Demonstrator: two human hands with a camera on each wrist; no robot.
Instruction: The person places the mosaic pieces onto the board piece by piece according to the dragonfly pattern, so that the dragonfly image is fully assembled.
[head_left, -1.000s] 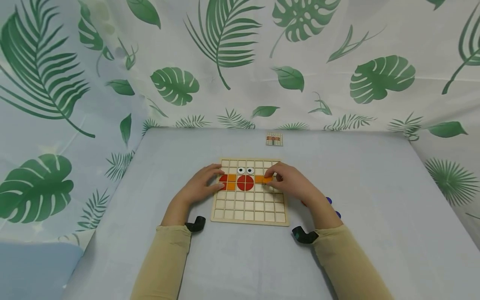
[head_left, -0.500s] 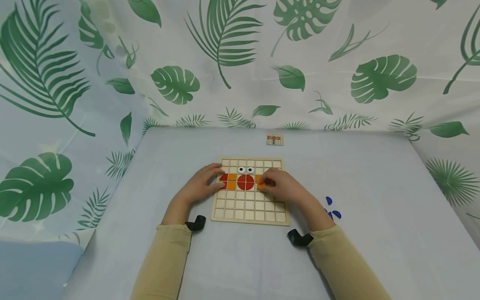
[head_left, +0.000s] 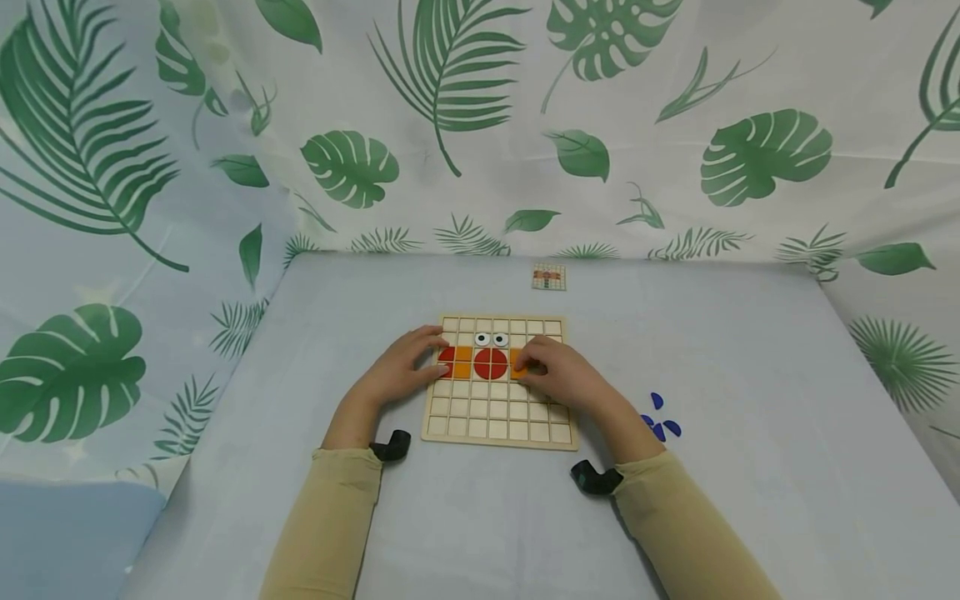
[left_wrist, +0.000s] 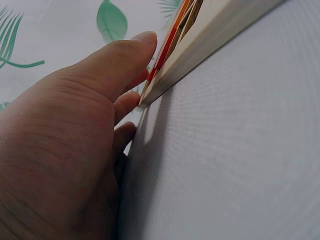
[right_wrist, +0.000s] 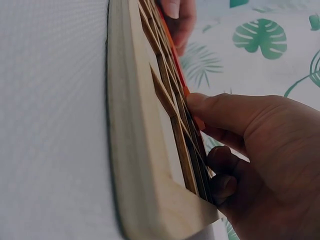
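Note:
A square wooden grid board (head_left: 498, 410) lies on the table. Red quarter-round tiles form a circle (head_left: 491, 364) below two round eye tiles (head_left: 491, 340), and orange square tiles (head_left: 463, 363) with red rounded ones sit at the left. My left hand (head_left: 401, 367) rests along the board's left edge, its thumb lying over the rim. With thumb and forefinger, my right hand (head_left: 562, 372) pinches an orange square tile (head_left: 519, 372) at the grid, right of the red circle and below another orange tile. My right fingers hide cells at the board's right side.
Several blue petal-shaped tiles (head_left: 660, 421) lie on the table right of the board, beside my right forearm. A small pattern card (head_left: 549, 277) lies behind the board. Leaf-print cloth (head_left: 480, 167) hangs at the back and sides.
My right hand has moved left with the orange tile, to just right of the red circle, then barely shifted. The blue tiles show more beside the forearm. My left hand has stayed put.

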